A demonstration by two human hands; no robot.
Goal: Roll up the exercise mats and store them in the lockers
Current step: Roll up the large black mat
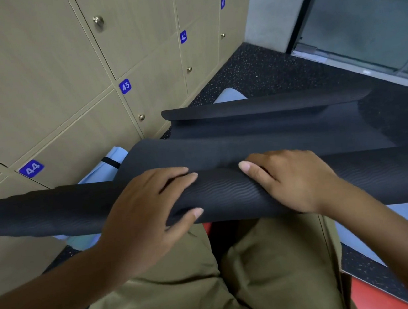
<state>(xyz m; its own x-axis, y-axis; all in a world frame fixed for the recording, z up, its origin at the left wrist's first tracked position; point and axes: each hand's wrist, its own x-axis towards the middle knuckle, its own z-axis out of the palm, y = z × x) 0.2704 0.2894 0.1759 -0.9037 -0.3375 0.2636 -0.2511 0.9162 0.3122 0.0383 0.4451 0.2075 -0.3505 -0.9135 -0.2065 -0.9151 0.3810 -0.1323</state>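
Observation:
A black exercise mat [226, 192] lies across the view, partly rolled into a thick tube over my knees; its loose end stretches away on the floor with a curled far edge. My left hand [144, 215] grips the roll from the left, fingers over the top and thumb under. My right hand [290, 178] presses on the roll at the right, fingers curled over it. A rolled light blue mat [110, 161] with a black strap lies beside the lockers, partly hidden by the black mat. Tan lockers [66, 80] numbered 41 to 44 fill the left; the doors in view are closed.
Dark speckled rubber flooring [259, 71] runs beyond the mat. A glass door or panel [364, 14] stands at the upper right. Light blue mat surface shows under the black one at the right [369, 223]. A red surface [368, 293] shows at the lower right. My khaki trousers fill the bottom.

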